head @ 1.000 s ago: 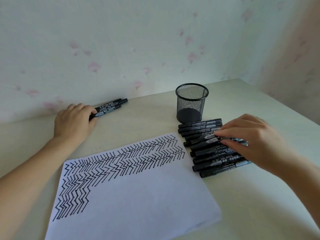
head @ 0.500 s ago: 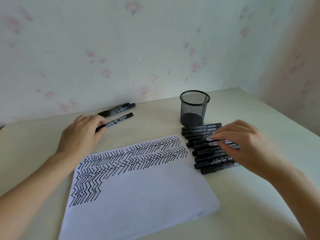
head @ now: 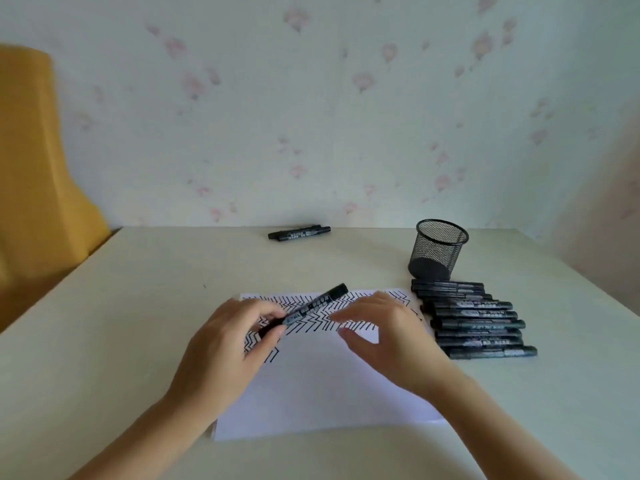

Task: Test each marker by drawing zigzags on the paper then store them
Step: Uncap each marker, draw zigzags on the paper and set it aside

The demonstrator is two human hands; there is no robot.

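Observation:
A white sheet of paper (head: 332, 386) lies in front of me, its far part covered with black zigzags. Above it my left hand (head: 228, 351) holds a capped black marker (head: 311, 308), tilted up to the right. My right hand (head: 384, 336) hovers just right of that marker with fingers apart and nothing in it, fingertips close to the marker's barrel. Several black markers (head: 474, 320) lie side by side in a row to the right of the paper. A black mesh pen cup (head: 437, 249) stands upright behind that row.
Two more black markers (head: 299, 233) lie together at the table's far edge by the flowered wall. A yellow chair back (head: 31, 174) stands off the table's left side. The table's right edge runs close to the marker row.
My left hand has carried one marker from the far edge to above the paper. My right hand has left the marker row and moved left toward it. The view has tilted up.

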